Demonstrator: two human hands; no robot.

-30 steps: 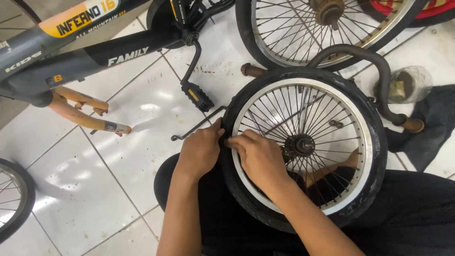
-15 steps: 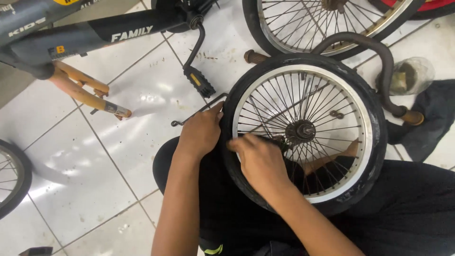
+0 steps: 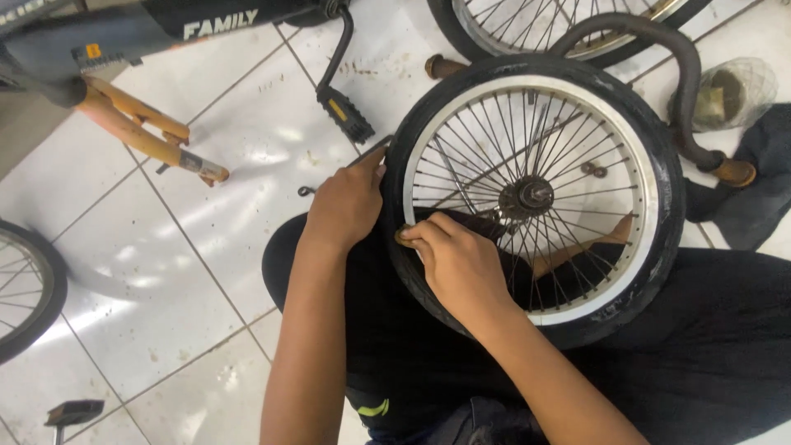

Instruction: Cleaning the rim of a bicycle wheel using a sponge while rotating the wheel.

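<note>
**Small wheel on lap: grip and clearance**

I see the wheel point(image 3: 534, 198) resting on my lap. My right hand point(image 3: 461, 268) pinches a small brass part at the rim; my left hand point(image 3: 346, 206) clamps the tire point(image 3: 659, 140). I judge the rubber pliable, the rim stiff, the spokes delicate. The pedal point(image 3: 346, 115) and handlebar point(image 3: 684, 91) crowd the far side; the floor point(image 3: 165, 272) lies open to the left.

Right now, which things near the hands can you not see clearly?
Head view:
- Small brass part: covered by right hand fingers; kind unclear.
- Left hand fingertips: hidden behind the tyre.
- Thin metal rod: mostly behind the left hand.
- Bicycle frame: cut off by top edge.
</note>
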